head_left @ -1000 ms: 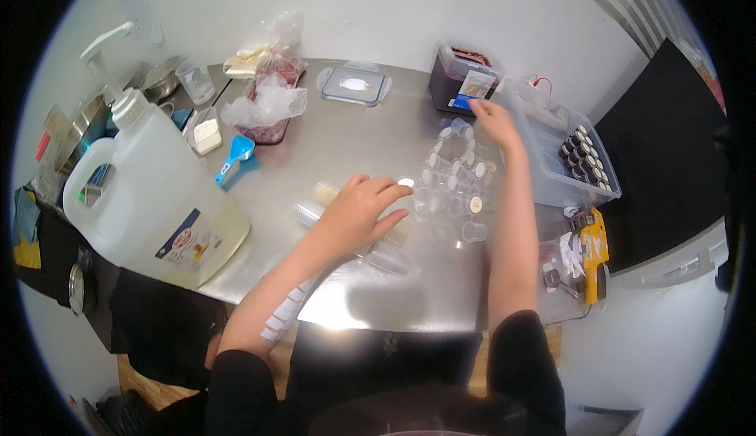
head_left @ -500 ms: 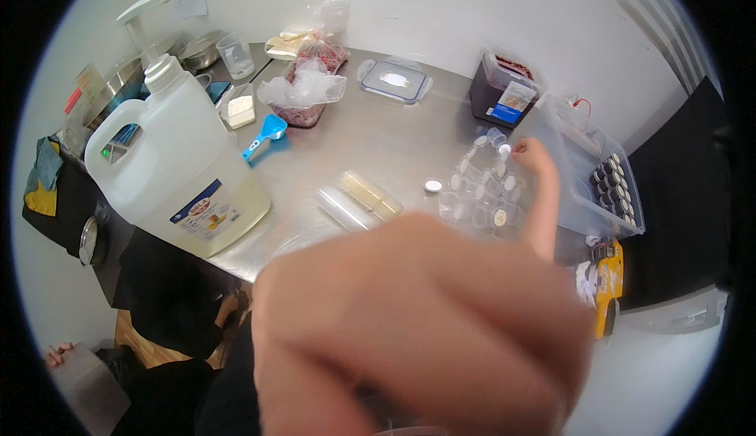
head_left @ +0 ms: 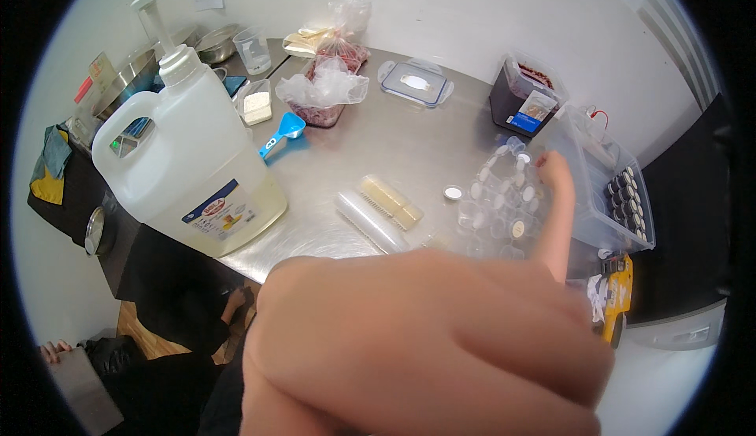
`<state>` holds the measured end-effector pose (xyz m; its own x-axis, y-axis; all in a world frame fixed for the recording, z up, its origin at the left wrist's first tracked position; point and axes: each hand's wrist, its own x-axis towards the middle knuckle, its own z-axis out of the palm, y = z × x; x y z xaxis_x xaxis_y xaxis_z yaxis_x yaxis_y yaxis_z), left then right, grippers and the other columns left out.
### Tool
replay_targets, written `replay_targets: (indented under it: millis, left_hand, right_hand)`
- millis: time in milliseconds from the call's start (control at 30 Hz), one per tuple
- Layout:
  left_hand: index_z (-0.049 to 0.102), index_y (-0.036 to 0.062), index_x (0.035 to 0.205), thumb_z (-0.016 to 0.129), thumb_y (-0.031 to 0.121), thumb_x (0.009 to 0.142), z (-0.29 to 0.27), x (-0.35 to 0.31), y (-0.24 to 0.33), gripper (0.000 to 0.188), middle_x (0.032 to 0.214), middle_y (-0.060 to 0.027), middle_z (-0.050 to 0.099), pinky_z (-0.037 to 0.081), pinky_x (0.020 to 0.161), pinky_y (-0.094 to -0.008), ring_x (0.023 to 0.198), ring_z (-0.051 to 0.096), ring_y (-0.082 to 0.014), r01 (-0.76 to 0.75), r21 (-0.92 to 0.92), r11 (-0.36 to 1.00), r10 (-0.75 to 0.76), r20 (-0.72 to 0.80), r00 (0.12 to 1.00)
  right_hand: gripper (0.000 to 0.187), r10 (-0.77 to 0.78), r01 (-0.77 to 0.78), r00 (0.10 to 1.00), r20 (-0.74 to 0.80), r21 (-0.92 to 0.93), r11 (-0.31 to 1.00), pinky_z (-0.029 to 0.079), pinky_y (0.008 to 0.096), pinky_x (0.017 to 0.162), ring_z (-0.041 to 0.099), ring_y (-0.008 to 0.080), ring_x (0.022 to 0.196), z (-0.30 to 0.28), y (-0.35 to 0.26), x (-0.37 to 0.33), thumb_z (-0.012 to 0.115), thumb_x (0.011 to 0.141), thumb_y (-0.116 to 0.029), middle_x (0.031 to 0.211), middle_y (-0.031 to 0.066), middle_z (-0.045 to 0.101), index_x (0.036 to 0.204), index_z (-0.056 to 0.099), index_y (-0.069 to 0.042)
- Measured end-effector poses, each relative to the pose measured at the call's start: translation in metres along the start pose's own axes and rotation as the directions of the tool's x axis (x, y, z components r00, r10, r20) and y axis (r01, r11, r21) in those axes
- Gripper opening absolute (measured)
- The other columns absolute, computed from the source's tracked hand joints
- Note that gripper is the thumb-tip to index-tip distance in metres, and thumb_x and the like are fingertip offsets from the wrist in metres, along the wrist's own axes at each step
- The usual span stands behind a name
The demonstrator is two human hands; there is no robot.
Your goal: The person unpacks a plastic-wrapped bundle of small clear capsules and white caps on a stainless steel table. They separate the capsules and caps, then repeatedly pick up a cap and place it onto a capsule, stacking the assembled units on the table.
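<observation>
Step, as judged: handling of small clear cups (head_left: pixel 498 201), right of centre | Right hand (head_left: pixel 554 171): beside the cups, fingers curled, any pinch cannot be told | Left hand (head_left: pixel 417 341): lower centre, blurred, finger state cannot be told | Next move: likely calls for light fingertip contact

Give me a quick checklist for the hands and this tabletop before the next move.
1. Left hand leaves the table's near side in view: not ok; it fills the lower middle, blurred.
2. Right hand is at the small clear cups: ok, beside the cluster's upper right.
3. Right hand's grip is empty: cannot tell; the curled fingers are too small to read.
4. Every cup is capped: cannot tell; they crowd together.
5. Blue scoop is away from both hands: ok, lying beside the pump jug.
</observation>
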<state>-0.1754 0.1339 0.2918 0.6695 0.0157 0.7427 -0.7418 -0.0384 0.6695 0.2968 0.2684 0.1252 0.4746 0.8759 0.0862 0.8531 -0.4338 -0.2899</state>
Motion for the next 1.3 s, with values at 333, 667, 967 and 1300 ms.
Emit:
replay_targets:
  millis: [333, 667, 967, 1300]
  left_hand:
    - [0.07, 0.0079, 0.076, 0.042, 0.044, 0.104, -0.034, 0.023, 0.029, 0.054, 0.078, -0.0047, 0.067, 0.045, 0.078, -0.0355, 0.068, 0.065, -0.0199, 0.028, 0.327, 0.945, -0.026, -0.008, 1.0]
    - [0.068, 0.0131, 0.071, 0.057, 0.025, 0.097, -0.026, 0.001, 0.051, 0.031, 0.059, 0.0045, 0.06, 0.043, 0.054, -0.0237, 0.052, 0.061, -0.0097, -0.221, 0.445, 0.868, 0.335, -0.198, 0.921]
    - [0.057, 0.0175, 0.051, 0.064, 0.006, 0.081, -0.012, -0.038, 0.062, 0.032, 0.05, 0.01, 0.055, 0.038, 0.044, -0.0172, 0.041, 0.051, -0.0024, -0.591, 0.511, 0.624, 0.719, -0.081, 0.69]
    - [0.061, 0.0158, 0.052, 0.062, 0.009, 0.086, -0.006, -0.032, 0.058, 0.034, 0.051, 0.0088, 0.056, 0.04, 0.044, -0.0163, 0.042, 0.053, -0.0025, -0.569, 0.662, 0.488, 0.803, -0.085, 0.59]
  right_hand:
    - [0.015, -0.078, 0.06, 0.973, -0.217, -0.091, 0.994, 0.056, 0.0404, 0.069, 0.072, 0.03, 0.071, -0.002, 0.003, 0.009, 0.067, 0.072, -0.006, 0.076, 0.0202, 0.071, 0.085, 0.073, 0.0]
    - [0.021, 0.083, -0.058, 0.989, 0.127, -0.187, 0.981, 0.055, 0.0378, 0.063, 0.069, 0.0243, 0.064, -0.036, -0.022, -0.022, 0.076, 0.065, -0.011, 0.073, 0.0152, 0.071, 0.082, 0.072, 0.0]
    - [0.022, 0.1, -0.038, 0.948, 0.303, -0.203, 0.979, 0.053, 0.0358, 0.058, 0.066, 0.0205, 0.064, -0.039, -0.035, -0.024, 0.079, 0.061, -0.008, 0.073, 0.0088, 0.07, 0.082, 0.072, -0.007]
    - [0.024, 0.031, -0.021, 0.962, 0.273, -0.038, 0.999, 0.054, 0.0325, 0.055, 0.067, 0.0195, 0.06, -0.027, -0.044, -0.021, 0.076, 0.065, 0.002, 0.076, 0.0098, 0.07, 0.087, 0.073, -0.005]
